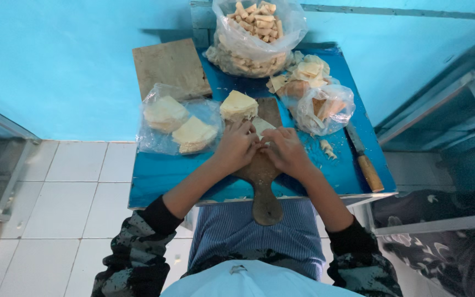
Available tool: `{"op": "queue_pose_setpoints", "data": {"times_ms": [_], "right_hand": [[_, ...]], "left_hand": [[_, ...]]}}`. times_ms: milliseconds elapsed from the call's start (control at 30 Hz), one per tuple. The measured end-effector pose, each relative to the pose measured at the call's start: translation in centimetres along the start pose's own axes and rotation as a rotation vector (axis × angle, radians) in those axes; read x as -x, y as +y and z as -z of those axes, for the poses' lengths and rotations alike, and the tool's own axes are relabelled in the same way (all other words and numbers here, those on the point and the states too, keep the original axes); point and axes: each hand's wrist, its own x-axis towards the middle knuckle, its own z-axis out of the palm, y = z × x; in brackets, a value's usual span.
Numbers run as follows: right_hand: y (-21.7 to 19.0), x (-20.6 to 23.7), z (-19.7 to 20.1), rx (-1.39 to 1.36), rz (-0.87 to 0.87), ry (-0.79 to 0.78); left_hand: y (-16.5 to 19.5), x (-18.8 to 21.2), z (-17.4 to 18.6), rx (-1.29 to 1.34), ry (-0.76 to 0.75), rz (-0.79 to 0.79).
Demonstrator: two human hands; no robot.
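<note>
left hand [236,147]: mine, pinched on pastry sheet [261,127]
right hand [286,149]: pinched on same sheet
under: wooden board [263,181], blue bench [155,176]

Turquoise wall [56,66], white tiled floor [72,187]

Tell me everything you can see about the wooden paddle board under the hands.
The wooden paddle board is dark brown, worn, with a flat blade and a rounded handle that juts past the blue table edge toward the person. It lies flat at the table's middle. The left hand and right hand cover most of the blade, pressing a pale wrapper piece against it.
</note>
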Motion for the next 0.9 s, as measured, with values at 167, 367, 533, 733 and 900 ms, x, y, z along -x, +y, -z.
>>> {"op": "queue_pose_setpoints", "data": {"times_ms": [167, 367, 533, 733, 900], "right_hand": [[0.4, -0.1, -0.6, -0.026, 0.037, 0.016], [0.1, 0.2, -1.0, 0.059, 0.094, 0.105], [-0.6, 0.1, -0.7, 0.098, 0.082, 0.074], [0.0, -0.3, -1.1, 0.219, 0.039, 0.027], [1.1, -0.7, -2.5, 0.209, -0.041, 0.054]], "left_hand": [[-0.3, 0.1, -0.4, 0.018, 0.071, -0.019], [-0.8, 0.1, -0.8, -0.025, 0.063, -0.004], [-1.2, -0.2, -1.2, -0.050, 0.106, -0.004], [-1.1, -0.4, -1.2, -0.051, 0.143, 0.030], [-0.9, -0.7, -0.8, -0.074, 0.140, 0.049]]}}
